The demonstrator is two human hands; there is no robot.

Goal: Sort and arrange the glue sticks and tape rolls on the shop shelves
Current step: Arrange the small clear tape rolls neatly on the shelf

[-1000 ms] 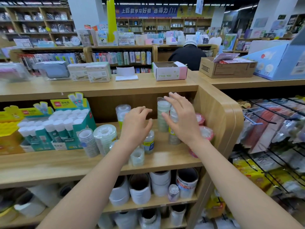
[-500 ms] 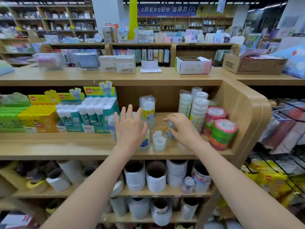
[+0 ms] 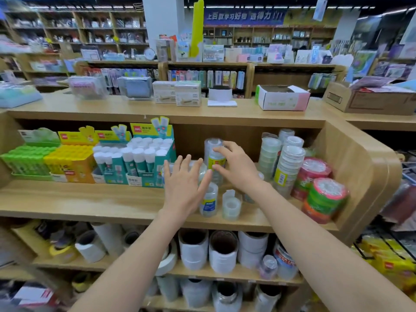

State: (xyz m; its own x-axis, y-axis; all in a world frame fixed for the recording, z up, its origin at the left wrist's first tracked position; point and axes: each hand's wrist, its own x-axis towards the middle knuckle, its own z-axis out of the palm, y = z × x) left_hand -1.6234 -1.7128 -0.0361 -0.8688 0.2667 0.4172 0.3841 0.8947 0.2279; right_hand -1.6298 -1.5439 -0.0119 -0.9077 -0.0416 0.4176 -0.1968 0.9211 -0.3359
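Observation:
On the middle wooden shelf [image 3: 90, 203], my left hand [image 3: 183, 188] hovers flat with fingers spread, in front of some clear tape rolls it mostly hides. My right hand [image 3: 238, 170] curls its thumb and fingers around a tall wrapped stack of clear tape with a yellow label [image 3: 212, 154] standing upright at the back. In front stand a short tape stack with a blue label [image 3: 209, 203] and a small clear roll [image 3: 231, 207]. Teal glue stick boxes [image 3: 144, 163], a yellow box [image 3: 72, 164] and a green box [image 3: 27, 161] line the left.
Taller clear tape stacks [image 3: 289, 167] and red and green wrapped rolls [image 3: 324, 199] fill the shelf's right end by the curved side panel [image 3: 364, 176]. Wide white rolls [image 3: 222, 251] lie on the shelf below. Boxes [image 3: 283, 97] sit on the top counter.
My right hand has left the small roll low on the shelf and risen to the tall yellow-label stack. My left hand has stayed open in the same area. The camera has come closer.

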